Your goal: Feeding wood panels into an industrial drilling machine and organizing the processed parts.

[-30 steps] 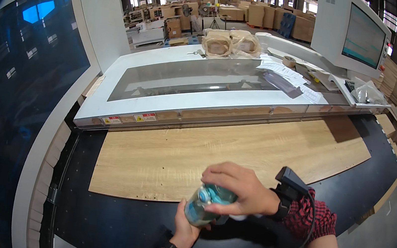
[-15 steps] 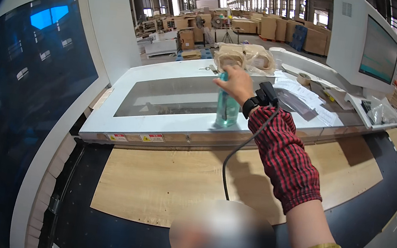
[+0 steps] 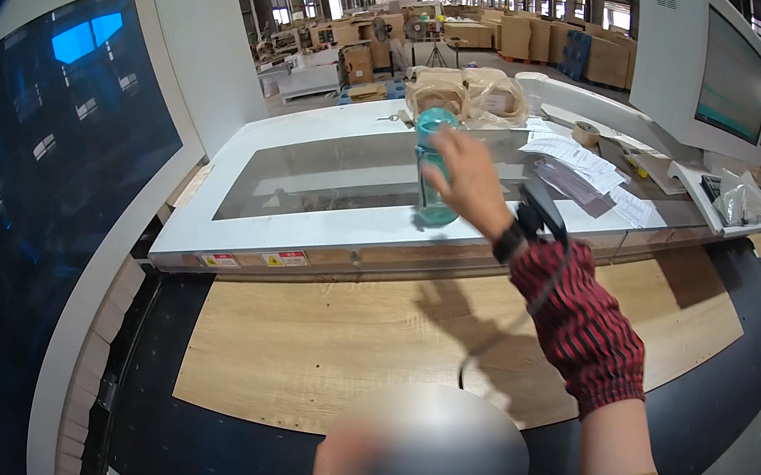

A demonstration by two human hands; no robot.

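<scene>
Standing upright on the white machine cover (image 3: 304, 232), the teal bottle (image 3: 433, 204) is positioned immediately left of the right hand (image 3: 476, 183), whose fingers are extended and open; contact cannot be determined. Papers (image 3: 570, 152) lie right of this grip; the wood-grain panel (image 3: 308, 353) lies nearer the body. Left hand (image 3: 331, 473): mostly obscured by blur, grip state cannot be determined
</scene>
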